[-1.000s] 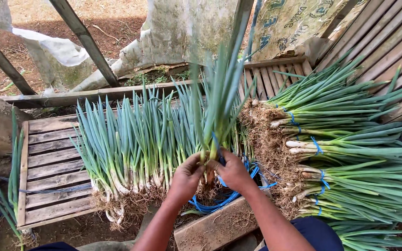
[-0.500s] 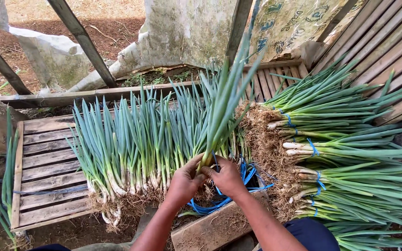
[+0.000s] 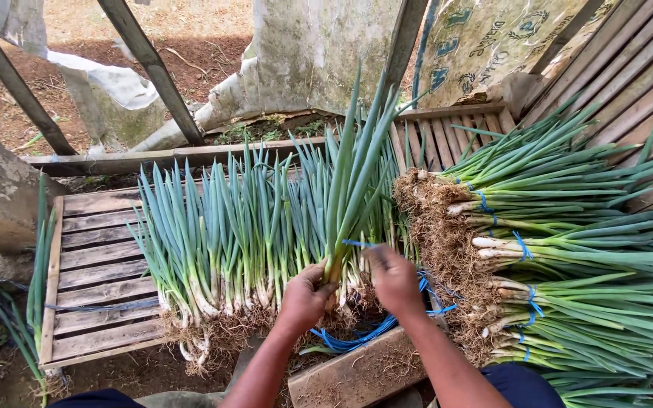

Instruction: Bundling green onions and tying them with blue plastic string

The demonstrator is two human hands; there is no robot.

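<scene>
My left hand (image 3: 305, 296) grips the base of a small bunch of green onions (image 3: 354, 181) that stands upright and leans away from me. My right hand (image 3: 394, 278) is beside the bunch, blurred, with a blue string (image 3: 357, 243) running from the stalks to its fingers. More blue string (image 3: 364, 332) lies coiled under both hands. A row of loose green onions (image 3: 221, 234) lies on the wooden pallet (image 3: 92, 257) to the left, roots toward me.
Tied green onion bundles with blue bands (image 3: 568, 257) are stacked at the right, roots facing left. A wooden plank (image 3: 357, 370) lies near my knees. Slatted wood (image 3: 629, 68), a sack wall (image 3: 311, 53) and slanted poles (image 3: 153, 68) stand behind.
The bunch has tilted from leaning right to more upright. My right hand has moved off the stalk base to the right, pulling blue string across the bunch.
</scene>
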